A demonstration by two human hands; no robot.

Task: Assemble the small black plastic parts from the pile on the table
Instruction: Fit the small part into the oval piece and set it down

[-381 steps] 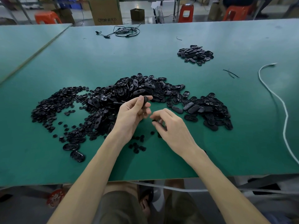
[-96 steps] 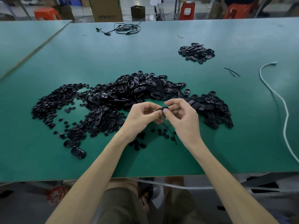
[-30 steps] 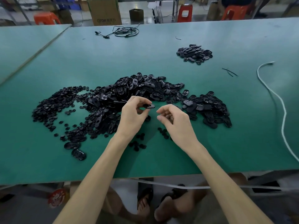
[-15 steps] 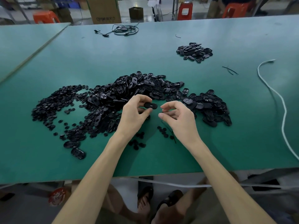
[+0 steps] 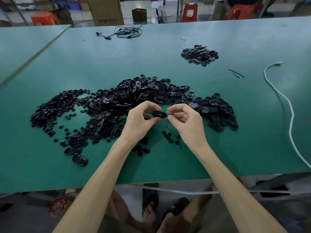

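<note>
The right hand (image 5: 185,122) has neared the oval part (image 5: 159,114) the left hand (image 5: 140,121) pinches.

Green desk (image 5: 50,174), second green desk (image 5: 21,44) alongside on left. Tangled black cable (image 5: 125,32) near far edge. White cable (image 5: 292,113) snaking down right side, thin black strips (image 5: 235,73) lying near its far end. Behind, on floor: cardboard box (image 5: 106,12), small dark box (image 5: 139,14), orange stools (image 5: 44,18).

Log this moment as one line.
left hand: pinches black oval part | right hand: fingertips at its right end, contact unclear | parts pile: behind hands
</note>
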